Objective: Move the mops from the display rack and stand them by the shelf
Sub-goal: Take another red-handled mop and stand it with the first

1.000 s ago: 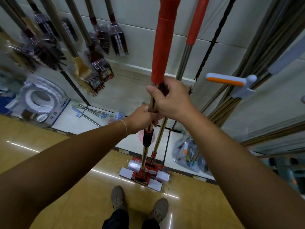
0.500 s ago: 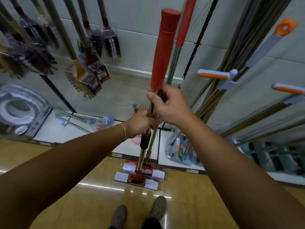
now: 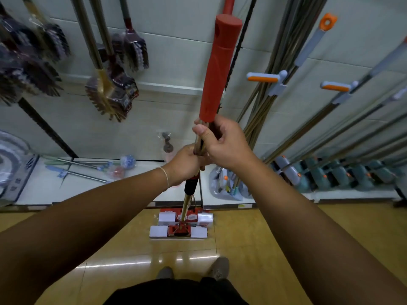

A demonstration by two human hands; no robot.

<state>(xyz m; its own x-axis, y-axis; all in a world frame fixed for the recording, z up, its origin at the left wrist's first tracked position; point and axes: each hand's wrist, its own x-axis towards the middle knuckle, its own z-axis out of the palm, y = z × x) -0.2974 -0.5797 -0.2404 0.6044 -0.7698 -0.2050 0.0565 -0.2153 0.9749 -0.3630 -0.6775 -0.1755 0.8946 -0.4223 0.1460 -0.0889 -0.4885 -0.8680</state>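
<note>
I hold two flat mops upright by their gold poles, bunched together. The nearer one has a thick red grip (image 3: 218, 69) at its top. My right hand (image 3: 222, 144) wraps the poles just under that grip. My left hand (image 3: 185, 164) clasps them directly below, above a black collar (image 3: 191, 186). Both mop heads (image 3: 178, 231), red with white pads, rest on the wooden floor against the front edge of the low white shelf base (image 3: 136, 188). A second red grip (image 3: 229, 4) shows at the top edge.
Brooms in plastic sleeves (image 3: 110, 93) hang on the wall at left. A bundle of long poles with orange-grey handles (image 3: 266, 79) leans at right over teal mop heads (image 3: 343, 175). Loose small tools (image 3: 88, 168) lie on the shelf base. My shoes (image 3: 218, 268) stand on the floor.
The view has swung right and down, so the poles stand more centred. The mop heads now sit squarer against the shelf base. Both hands keep the same grip.
</note>
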